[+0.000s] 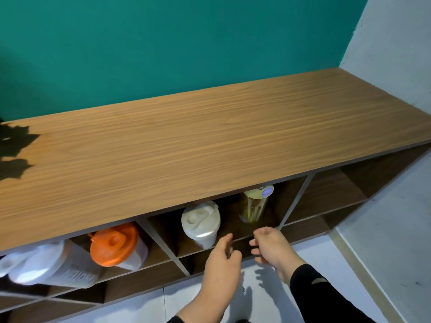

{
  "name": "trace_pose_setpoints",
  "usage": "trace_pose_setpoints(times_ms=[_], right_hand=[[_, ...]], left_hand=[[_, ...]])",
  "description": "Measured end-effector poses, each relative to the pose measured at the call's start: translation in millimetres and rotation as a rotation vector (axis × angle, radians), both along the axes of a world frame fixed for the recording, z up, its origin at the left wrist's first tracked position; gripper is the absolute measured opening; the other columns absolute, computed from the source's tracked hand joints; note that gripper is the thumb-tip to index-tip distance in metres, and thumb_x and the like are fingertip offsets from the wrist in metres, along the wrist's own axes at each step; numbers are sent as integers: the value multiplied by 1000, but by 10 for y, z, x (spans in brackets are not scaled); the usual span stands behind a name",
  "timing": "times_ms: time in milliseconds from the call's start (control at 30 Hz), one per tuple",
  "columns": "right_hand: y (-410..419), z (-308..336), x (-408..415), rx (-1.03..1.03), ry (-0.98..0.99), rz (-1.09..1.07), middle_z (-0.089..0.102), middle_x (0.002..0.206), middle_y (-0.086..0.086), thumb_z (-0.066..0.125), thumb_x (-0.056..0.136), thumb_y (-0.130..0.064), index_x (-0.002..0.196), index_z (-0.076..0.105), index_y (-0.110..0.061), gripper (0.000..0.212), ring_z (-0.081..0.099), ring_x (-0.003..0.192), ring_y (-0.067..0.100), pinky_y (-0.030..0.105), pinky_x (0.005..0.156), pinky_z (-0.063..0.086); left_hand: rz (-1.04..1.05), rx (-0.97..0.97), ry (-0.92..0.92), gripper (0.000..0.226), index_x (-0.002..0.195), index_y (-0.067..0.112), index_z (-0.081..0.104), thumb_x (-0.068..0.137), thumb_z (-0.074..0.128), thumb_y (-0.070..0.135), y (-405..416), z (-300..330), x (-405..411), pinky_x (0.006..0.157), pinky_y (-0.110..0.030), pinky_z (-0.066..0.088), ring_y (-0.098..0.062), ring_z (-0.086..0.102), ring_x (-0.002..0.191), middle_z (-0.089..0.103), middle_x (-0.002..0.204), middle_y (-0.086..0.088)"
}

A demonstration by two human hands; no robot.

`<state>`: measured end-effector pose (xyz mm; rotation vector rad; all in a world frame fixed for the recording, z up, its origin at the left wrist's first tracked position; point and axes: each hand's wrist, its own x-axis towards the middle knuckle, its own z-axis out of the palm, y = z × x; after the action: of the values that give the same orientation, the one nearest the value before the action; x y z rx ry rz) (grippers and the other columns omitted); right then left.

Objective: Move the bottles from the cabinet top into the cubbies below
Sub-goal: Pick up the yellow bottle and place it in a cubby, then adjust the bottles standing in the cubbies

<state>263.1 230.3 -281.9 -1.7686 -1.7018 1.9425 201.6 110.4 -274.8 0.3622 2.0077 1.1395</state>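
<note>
Head view: the wood-grain laminate cabinet top (210,141) carries no bottles anywhere you can see, only a leaf-shaped shadow at its far left. Looks like the transfer is done or nearly so, though the top's left end runs out of frame, so I can't vouch for that part.

In the upper row of cubbies you have four bottles. The left cubby holds a white-lidded translucent shaker bottle (46,269) and an orange-lidded translucent shaker bottle (116,245), side by side, both tilted in this wide-angle view. The middle cubby (163,231) holds a cream-coloured flip-cap shaker (201,223) and, to its right, a clear yellow-tinted bottle with a lilac and yellow cap (255,205), both roughly upright. The right-hand cubbies and the lower row show nothing stored.

Your left hand (221,264) and right hand (271,247) hang just in front of the middle cubby's shelf edge, both empty. Fingers on both are loosely curled and slightly spread, pinching nothing. The yellow-tinted bottle sits just behind and above your right fingertips (254,243), apart from them; the cream shaker is near your left fingertips (228,237), no contact. My read: released, hands clear.
</note>
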Motion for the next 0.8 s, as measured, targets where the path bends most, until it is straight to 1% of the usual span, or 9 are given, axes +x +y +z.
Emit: trace_pose_setpoints(times_ms=[67, 133, 267, 367, 467, 567, 667, 733, 800], right_hand=[[-76, 46, -52, 17, -8, 98, 68, 111, 11, 44, 101, -24, 114, 61, -12, 25, 67, 101, 28, 35, 73, 57], [-174, 69, -162, 57, 6, 171, 67, 114, 13, 44, 100, -20, 121, 60, -12, 27, 65, 108, 29, 38, 84, 58], [-441, 94, -414, 40, 52, 286, 61, 114, 7, 43, 99, -15, 140, 43, -18, 41, 61, 109, 28, 40, 89, 57], [-592, 62, -537, 9, 55, 254, 58, 105, 5, 40, 99, -15, 140, 35, -14, 41, 60, 99, 22, 43, 91, 57], [-636, 16, -627, 58, 53, 214, 61, 108, 10, 42, 97, -19, 134, 37, -15, 38, 61, 99, 22, 50, 96, 54], [-592, -12, -688, 72, 71, 182, 63, 116, 15, 42, 98, -13, 125, 48, -11, 28, 63, 102, 30, 54, 96, 53], [-517, -39, -702, 55, 49, 149, 63, 115, 30, 43, 97, -8, 120, 57, -5, 27, 64, 101, 37, 58, 97, 50], [-477, -66, -693, 79, 33, 155, 62, 116, 31, 45, 96, -8, 121, 59, -6, 29, 63, 98, 36, 54, 97, 52], [-459, -90, -685, 104, 24, 163, 62, 122, 31, 47, 96, -7, 125, 58, 5, 34, 63, 95, 33, 49, 95, 54]], left_hand=[[125, -54, -23, 36, 132, 16, 59, 97, 55, 11, -255, -106, -55, 84, -23, 45, -10, 61, 94, 67, 109, 2], [240, -69, -43, 34, 131, 12, 58, 97, 56, 12, -453, -151, -158, 75, -29, 47, -15, 61, 79, 67, 94, -3], [223, -32, -26, 60, 153, 17, 27, 99, 50, 9, -606, -45, -384, 72, -19, 41, -11, 58, 98, 59, 120, 4], [161, 27, -23, 73, 159, 24, 9, 99, 48, 6, -585, -42, -546, 83, -19, 39, -6, 51, 107, 46, 142, 4], [151, 58, -46, 69, 156, 25, 22, 95, 50, 5, -500, -92, -660, 84, -22, 44, -8, 57, 105, 55, 137, 3], [162, 32, -71, 43, 136, 15, 43, 95, 51, 7, -446, -63, -637, 67, -19, 46, -7, 58, 85, 63, 107, -2], [186, 40, -88, 47, 140, 18, 38, 96, 51, 11, -466, -35, -567, 62, -21, 43, -4, 55, 80, 61, 111, -1], [240, 46, -63, 56, 147, 22, 32, 96, 52, 12, -462, -18, -584, 57, -25, 41, -9, 54, 73, 62, 111, -7], [239, 37, -64, 56, 145, 30, 31, 95, 51, 11, -437, -12, -630, 57, -28, 44, -11, 52, 69, 64, 113, -16]])
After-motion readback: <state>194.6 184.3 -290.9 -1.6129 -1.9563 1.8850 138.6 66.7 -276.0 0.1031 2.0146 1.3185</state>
